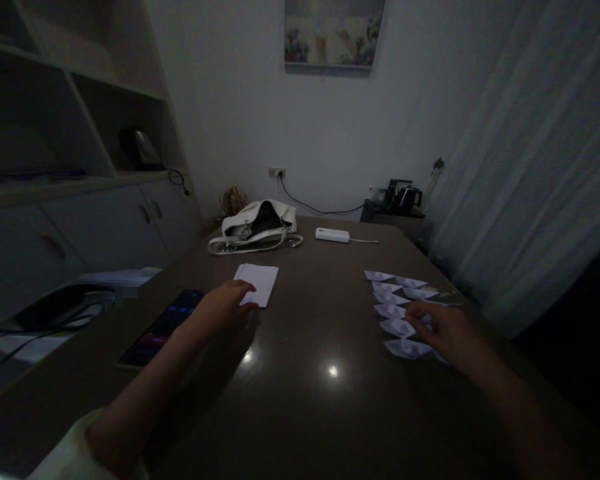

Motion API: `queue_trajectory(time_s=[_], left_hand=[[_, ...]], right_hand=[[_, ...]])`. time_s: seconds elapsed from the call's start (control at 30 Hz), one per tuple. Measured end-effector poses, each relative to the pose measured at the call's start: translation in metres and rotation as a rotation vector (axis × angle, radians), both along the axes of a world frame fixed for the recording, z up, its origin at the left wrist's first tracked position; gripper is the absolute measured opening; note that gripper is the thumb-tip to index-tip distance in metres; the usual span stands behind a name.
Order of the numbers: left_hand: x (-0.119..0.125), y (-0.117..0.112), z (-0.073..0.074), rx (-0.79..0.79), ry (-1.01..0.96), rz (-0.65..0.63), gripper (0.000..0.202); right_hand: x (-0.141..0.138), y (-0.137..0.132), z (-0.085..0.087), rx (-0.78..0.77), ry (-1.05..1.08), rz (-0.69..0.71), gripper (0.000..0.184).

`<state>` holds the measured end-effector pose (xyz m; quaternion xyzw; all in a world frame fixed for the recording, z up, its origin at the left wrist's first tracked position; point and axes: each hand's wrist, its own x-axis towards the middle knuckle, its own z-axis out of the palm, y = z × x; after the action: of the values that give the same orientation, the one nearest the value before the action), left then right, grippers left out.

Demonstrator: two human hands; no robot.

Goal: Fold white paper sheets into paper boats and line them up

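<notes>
A stack of white paper sheets (263, 279) lies left of the middle of the table. My left hand (225, 301) reaches its near left corner, with thumb and forefinger apart over the paper's edge. On the right, several folded white paper boats (397, 327) stand in rows close together. My right hand (443, 328) is among them, thumb and forefinger pinched on a paper boat (429, 321) that the fingers partly hide. A lit smartphone (167, 323) lies beside my left forearm, which covers part of it.
At the back of the brown table (310, 413) sit a white handbag (260, 227) and a white power bank (333, 235) with a short strap. Shelves with a kettle (143, 150) are on the left. A stand with another kettle (409, 198) is at the back right, near the curtain (525, 133).
</notes>
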<state>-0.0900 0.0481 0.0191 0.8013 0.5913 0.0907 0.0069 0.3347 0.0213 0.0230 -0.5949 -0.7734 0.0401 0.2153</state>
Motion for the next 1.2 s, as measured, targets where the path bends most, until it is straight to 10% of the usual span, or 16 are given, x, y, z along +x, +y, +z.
queue_trajectory(time_s=[0.27,0.57,0.9,1.2], left_hand=[[-0.015,0.033,-0.016,-0.127,0.034,-0.07,0.073],[-0.019,0.052,-0.017,-0.102,-0.07,-0.118,0.023],[-0.02,0.05,-0.012,-0.041,-0.235,0.02,0.028],[-0.014,0.049,-0.022,-0.114,-0.174,-0.186,0.03]], right_hand=[[-0.108,-0.016,-0.009,-0.071,-0.092,0.443,0.016],[-0.179,0.006,-0.018,-0.068,-0.191,0.659,0.013],[-0.181,0.027,-0.03,-0.152,0.069,0.629,0.019],[-0.152,0.007,-0.036,-0.164,0.131,0.628,0.017]])
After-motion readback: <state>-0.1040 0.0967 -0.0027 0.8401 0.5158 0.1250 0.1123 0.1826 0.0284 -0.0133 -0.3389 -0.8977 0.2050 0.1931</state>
